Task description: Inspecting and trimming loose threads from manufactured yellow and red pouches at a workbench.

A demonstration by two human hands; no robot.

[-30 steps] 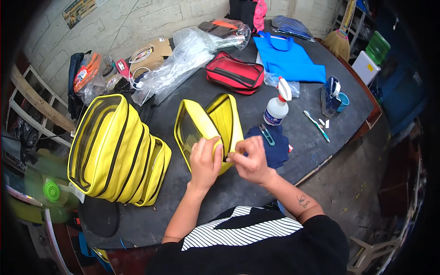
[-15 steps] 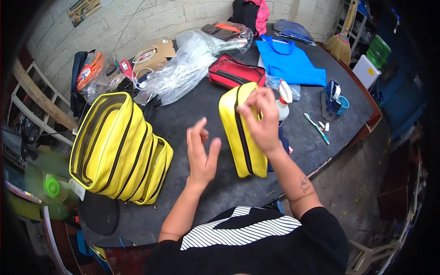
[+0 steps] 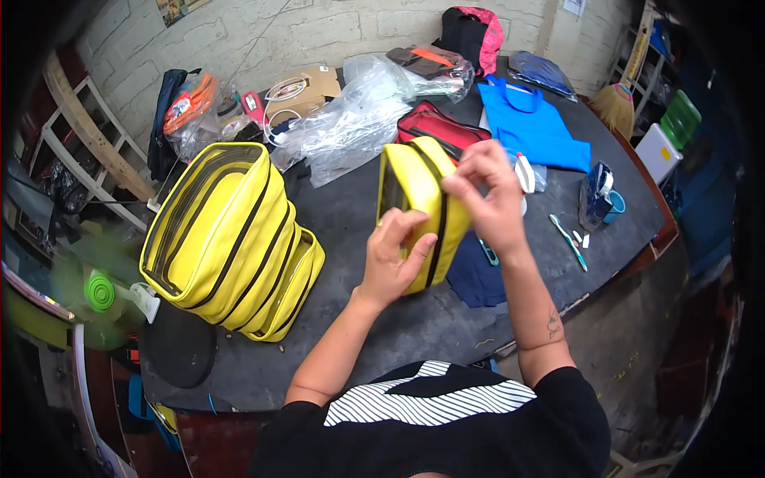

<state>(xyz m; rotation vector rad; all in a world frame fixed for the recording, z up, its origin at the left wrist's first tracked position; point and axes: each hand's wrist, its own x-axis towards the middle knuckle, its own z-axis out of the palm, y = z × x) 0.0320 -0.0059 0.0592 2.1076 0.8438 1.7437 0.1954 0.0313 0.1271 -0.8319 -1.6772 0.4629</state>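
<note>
A yellow zip case [image 3: 418, 171] with a black zipper stands tilted on its edge on the dark table, a see-through panel on its left side. My left hand [image 3: 396, 259] is closed on its near left side, thumb and fingers around it. My right hand [image 3: 490, 199] is at its upper right, thumb and forefinger pinched near the zipper; whatever lies between them is too small to make out. On the left stands a row of similar yellow cases [image 3: 231, 247] with black zippers, pressed together, the leftmost showing a clear panel.
Behind lie a red case [image 3: 434, 123], clear plastic bags [image 3: 351, 127] and a blue tote bag [image 3: 542, 131]. To the right are a spray bottle [image 3: 523, 171], dark blue cloth [image 3: 476, 279], a toothbrush [image 3: 567, 241] and a light-blue cup [image 3: 613, 207]. A green fan [image 3: 100, 291] is at the left.
My left hand has come up and right onto the yellow case. The case has turned, showing its clear side panel. My right hand stays pinched near its top. The whole view has shifted slightly.
</note>
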